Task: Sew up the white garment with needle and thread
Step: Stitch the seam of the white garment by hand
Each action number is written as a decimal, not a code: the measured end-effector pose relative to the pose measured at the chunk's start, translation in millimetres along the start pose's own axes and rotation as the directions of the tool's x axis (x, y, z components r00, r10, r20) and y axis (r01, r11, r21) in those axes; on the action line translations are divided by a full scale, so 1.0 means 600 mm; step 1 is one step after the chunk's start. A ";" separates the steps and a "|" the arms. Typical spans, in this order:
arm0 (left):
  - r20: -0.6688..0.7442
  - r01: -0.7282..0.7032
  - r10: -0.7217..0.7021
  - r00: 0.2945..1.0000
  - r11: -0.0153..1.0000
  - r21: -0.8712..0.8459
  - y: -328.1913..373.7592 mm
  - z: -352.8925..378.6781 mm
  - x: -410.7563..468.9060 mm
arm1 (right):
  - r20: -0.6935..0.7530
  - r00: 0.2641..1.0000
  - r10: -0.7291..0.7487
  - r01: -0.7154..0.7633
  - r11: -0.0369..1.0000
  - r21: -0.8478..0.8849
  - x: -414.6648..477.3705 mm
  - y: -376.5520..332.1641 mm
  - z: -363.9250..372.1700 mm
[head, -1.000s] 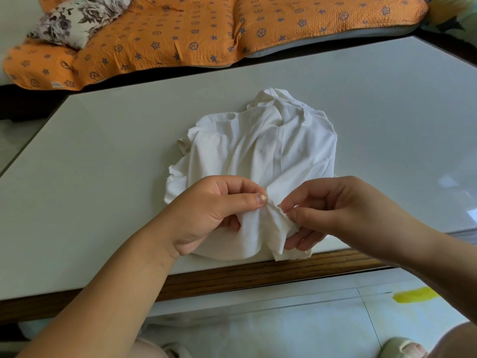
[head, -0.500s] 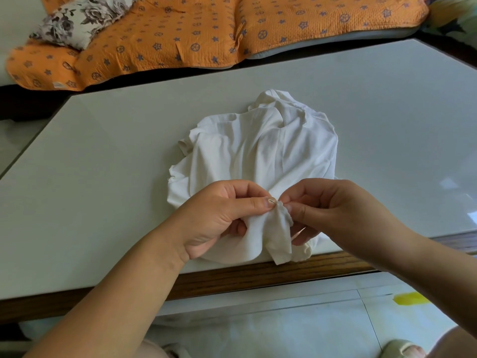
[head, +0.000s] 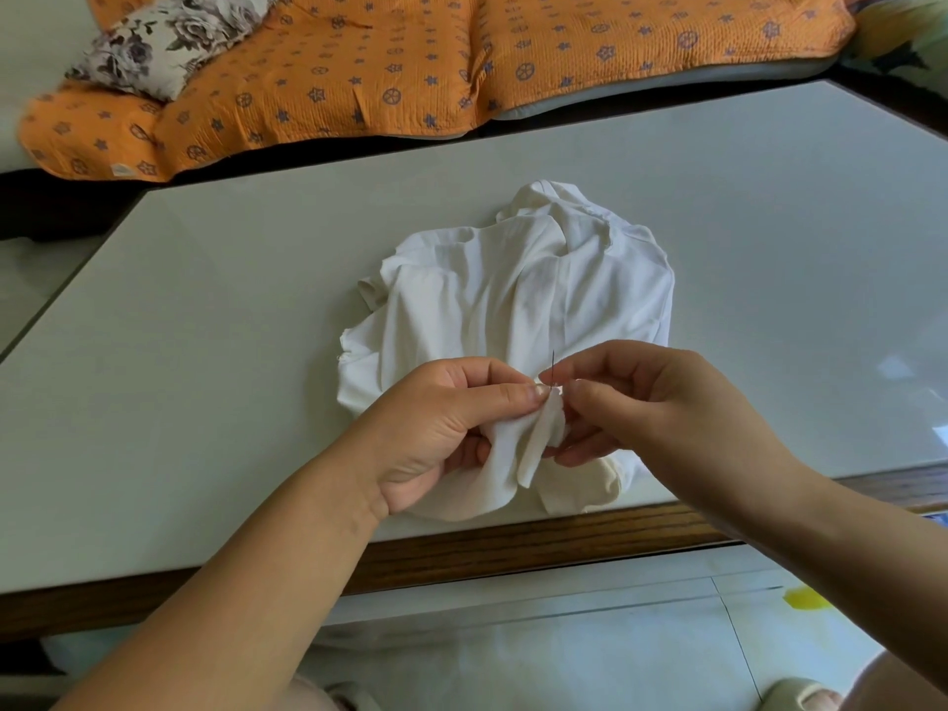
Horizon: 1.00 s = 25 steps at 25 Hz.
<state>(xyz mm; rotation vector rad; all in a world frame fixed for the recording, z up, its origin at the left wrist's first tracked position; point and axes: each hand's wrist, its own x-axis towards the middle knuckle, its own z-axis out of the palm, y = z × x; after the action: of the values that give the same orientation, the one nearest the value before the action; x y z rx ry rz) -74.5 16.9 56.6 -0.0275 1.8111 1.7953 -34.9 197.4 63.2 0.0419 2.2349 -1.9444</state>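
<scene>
Shirt [head: 513, 310] lies bunched on the table [head: 205, 325] near its front edge; it looks soft, light and limp. Left hand [head: 441, 428] pinches a raised fold, and right hand [head: 662, 402] pinches the needle [head: 553, 366] there. Best held close beside the stitch.

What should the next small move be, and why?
Probably the right hand should draw the needle up and clear to finish the stitch. The needle stands up from the fold of white garment that the left hand pinches, with the right fingertips on it.

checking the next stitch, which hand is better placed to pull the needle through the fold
Likely right. The right hand pinches the needle at the fold, while the left hand pinches the white garment to steady it.
</scene>
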 end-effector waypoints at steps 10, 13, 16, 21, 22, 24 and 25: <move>-0.027 0.003 -0.002 1.000 1.000 0.031 -0.001 0.000 -0.001 | -0.206 0.978 -0.040 0.046 0.999 0.028 0.035 -0.011 -0.028; -0.026 -0.010 0.012 1.000 0.999 0.041 -0.002 0.001 0.000 | -0.143 0.981 0.129 -0.054 0.897 0.438 0.055 -0.021 -0.045; -0.003 -0.025 0.026 1.000 0.998 0.053 0.000 0.003 -0.002 | -0.144 0.978 0.153 -0.028 0.773 0.633 0.072 -0.024 -0.059; 0.039 -0.042 0.040 0.998 0.997 0.060 0.002 0.000 -0.007 | -0.363 0.932 0.005 0.114 0.945 0.306 0.099 -0.008 -0.071; 0.046 -0.042 0.039 0.998 0.997 0.066 0.003 -0.001 -0.007 | -0.394 0.918 -0.037 0.119 0.976 0.184 0.103 -0.004 -0.074; 0.053 -0.040 0.035 0.998 0.996 0.081 0.003 -0.003 -0.007 | -0.429 0.893 -0.134 0.122 0.991 -0.055 0.110 0.004 -0.079; 0.057 -0.039 0.034 0.998 0.995 0.087 0.002 -0.003 -0.007 | -0.434 0.883 -0.177 0.121 0.981 -0.154 0.113 0.008 -0.081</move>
<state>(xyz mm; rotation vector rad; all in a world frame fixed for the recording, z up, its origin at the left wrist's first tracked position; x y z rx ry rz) -72.1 13.5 59.5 0.0887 1.8603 1.7220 -106.8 239.6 54.6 0.3453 2.7183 -2.0338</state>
